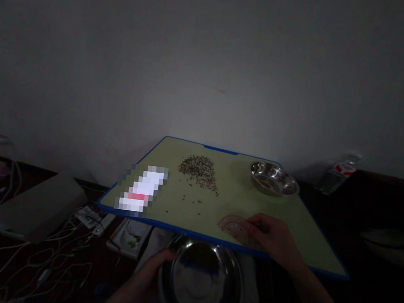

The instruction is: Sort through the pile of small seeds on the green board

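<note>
My left hand [153, 276] grips the rim of a large metal bowl [204, 284], holding it below the front edge of the board. Between the fingers of my right hand [272, 236] is a clear protractor with red markings [233, 225], which lies low over the board near its front edge. A loose pile of small dark and pale grains [200, 169] is spread on the pale green board [234, 185] with a blue rim. A few single grains lie scattered between the pile and the front edge. Further right stands a smaller metal bowl [274, 179] with a little something brownish inside.
A phone-like bright rectangle [144, 188], blurred out, lies at the board's left. On the floor are a grey box [39, 205], tangled white cables [52, 261] and a power strip [103, 224]. A plastic bottle [339, 173] is at right by the wall [212, 64].
</note>
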`<state>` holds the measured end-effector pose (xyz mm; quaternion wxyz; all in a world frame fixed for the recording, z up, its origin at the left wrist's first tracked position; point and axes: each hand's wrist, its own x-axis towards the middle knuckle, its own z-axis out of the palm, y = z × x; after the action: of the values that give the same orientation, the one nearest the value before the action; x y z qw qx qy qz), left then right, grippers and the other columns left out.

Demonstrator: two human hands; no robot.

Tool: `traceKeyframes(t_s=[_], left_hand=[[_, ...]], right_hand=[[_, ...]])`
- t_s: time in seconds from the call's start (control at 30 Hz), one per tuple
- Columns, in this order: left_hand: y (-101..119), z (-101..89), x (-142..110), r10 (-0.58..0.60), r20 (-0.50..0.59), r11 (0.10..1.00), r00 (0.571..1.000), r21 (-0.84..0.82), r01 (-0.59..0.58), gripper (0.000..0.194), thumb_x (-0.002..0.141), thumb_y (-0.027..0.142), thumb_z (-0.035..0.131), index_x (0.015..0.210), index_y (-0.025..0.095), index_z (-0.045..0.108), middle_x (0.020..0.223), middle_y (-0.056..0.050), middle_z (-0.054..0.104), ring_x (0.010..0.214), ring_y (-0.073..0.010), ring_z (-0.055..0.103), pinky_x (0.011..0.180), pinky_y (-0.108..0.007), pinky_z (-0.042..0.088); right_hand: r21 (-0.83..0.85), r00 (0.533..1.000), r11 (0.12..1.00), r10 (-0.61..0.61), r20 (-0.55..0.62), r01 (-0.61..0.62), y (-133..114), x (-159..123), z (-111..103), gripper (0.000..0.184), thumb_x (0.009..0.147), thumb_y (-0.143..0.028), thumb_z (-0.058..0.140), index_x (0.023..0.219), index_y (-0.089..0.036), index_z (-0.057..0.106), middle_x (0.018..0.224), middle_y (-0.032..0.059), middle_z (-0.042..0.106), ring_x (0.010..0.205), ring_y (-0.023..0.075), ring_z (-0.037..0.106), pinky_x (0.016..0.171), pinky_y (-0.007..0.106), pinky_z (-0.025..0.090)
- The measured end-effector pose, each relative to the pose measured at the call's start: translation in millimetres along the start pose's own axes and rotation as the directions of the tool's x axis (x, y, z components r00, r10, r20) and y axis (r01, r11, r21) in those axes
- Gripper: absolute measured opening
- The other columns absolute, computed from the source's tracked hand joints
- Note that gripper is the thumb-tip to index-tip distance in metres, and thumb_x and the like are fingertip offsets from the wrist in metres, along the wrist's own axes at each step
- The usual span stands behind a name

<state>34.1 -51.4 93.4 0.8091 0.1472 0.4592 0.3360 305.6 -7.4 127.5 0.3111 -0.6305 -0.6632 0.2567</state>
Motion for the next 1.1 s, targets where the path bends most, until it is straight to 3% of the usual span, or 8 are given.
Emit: traceKeyframes(t_s=[0.23, 0.37, 0.57, 0.73, 0.87, 1.0, 1.1], left_hand=[[-1, -3.3, 2, 0.074, 0.022, 0.997, 0.997, -0.018, -0.074, 0.017, 0.066, 0.025, 0.057, 0.07, 0.012, 0.068, 0.06, -0.004, 0.069, 0.066, -0.0188, 0.061, 0.073, -0.029, 0.041], [1, -4.7, 7, 0.007, 0.086, 1.0, 0.996, -0.024, -0.005, 0.017, 0.066, 0.026, 0.057, 0.069, 0.013, 0.066, 0.061, -0.005, 0.069, 0.066, -0.0192, 0.061, 0.075, -0.03, 0.04], [4, -10.9, 9, 0.003, 0.068, 1.0, 0.998, -0.028, -0.001, 0.019, 0.069, 0.026, 0.053, 0.064, 0.014, 0.067, 0.054, -0.002, 0.068, 0.056, -0.0151, 0.06, 0.066, -0.027, 0.043], [8, -22.4, 10, 0.032, -0.022, 0.999, 0.999, 0.003, -0.032, 0.02, 0.066, 0.028, 0.055, 0.057, 0.013, 0.065, 0.05, -0.003, 0.067, 0.049, -0.0143, 0.058, 0.056, -0.025, 0.043], [11, -26.6, 10, 0.054, -0.042, 0.998, 0.998, -0.015, -0.055, 0.018, 0.065, 0.027, 0.055, 0.06, 0.013, 0.066, 0.055, -0.005, 0.069, 0.054, -0.0159, 0.061, 0.06, -0.026, 0.044], [12, -22.9, 8, 0.088, -0.101, 0.996, 0.991, 0.01, -0.087, 0.017, 0.064, 0.024, 0.055, 0.057, 0.013, 0.066, 0.052, -0.004, 0.068, 0.051, -0.0155, 0.06, 0.059, -0.026, 0.044], [10, -21.2, 7, 0.115, -0.108, 0.993, 0.987, 0.029, -0.112, 0.016, 0.064, 0.025, 0.056, 0.058, 0.013, 0.066, 0.052, -0.003, 0.068, 0.053, -0.0159, 0.06, 0.06, -0.027, 0.044]], right_hand=[[0.096, 0.997, 0.995, -0.014, 0.079, 0.006, -19, -19, 15, 0.02, 0.073, -0.037, 0.053, 0.071, -0.02, 0.063, 0.065, 0.0032, 0.065, 0.059, 0.0156, 0.059, 0.052, 0.024, 0.044], [0.133, 0.993, 0.991, -0.033, 0.113, 0.017, -25, -20, 16, 0.023, 0.074, -0.037, 0.053, 0.071, -0.017, 0.063, 0.064, 0.0025, 0.064, 0.058, 0.0134, 0.058, 0.051, 0.022, 0.042], [0.203, 1.0, 0.979, 0.003, 0.008, -0.005, -23, 14, 12, 0.028, 0.071, -0.042, 0.055, 0.072, -0.014, 0.06, 0.057, 0.0011, 0.059, 0.04, 0.0076, 0.047, 0.037, 0.019, 0.035], [0.157, 0.999, 0.987, -0.032, -0.004, 0.032, -27, 49, 22, 0.025, 0.072, -0.038, 0.053, 0.072, -0.014, 0.059, 0.057, 0.0017, 0.059, 0.04, 0.0081, 0.048, 0.04, 0.02, 0.037], [0.042, 0.997, 0.996, -0.076, 0.028, 0.075, -34, 70, 32, 0.02, 0.072, -0.031, 0.053, 0.072, -0.013, 0.061, 0.056, 0.0024, 0.061, 0.041, 0.0092, 0.05, 0.042, 0.021, 0.037], [0.008, 0.993, 0.994, -0.111, 0.043, 0.111, -34, 75, 34, 0.017, 0.071, -0.029, 0.053, 0.072, -0.013, 0.062, 0.059, 0.0034, 0.062, 0.044, 0.0096, 0.051, 0.043, 0.021, 0.038], [0.035, 0.996, 0.996, -0.081, 0.026, 0.08, -28, 63, 25, 0.02, 0.071, -0.032, 0.053, 0.071, -0.013, 0.061, 0.06, 0.0036, 0.062, 0.044, 0.0096, 0.051, 0.041, 0.02, 0.037]])
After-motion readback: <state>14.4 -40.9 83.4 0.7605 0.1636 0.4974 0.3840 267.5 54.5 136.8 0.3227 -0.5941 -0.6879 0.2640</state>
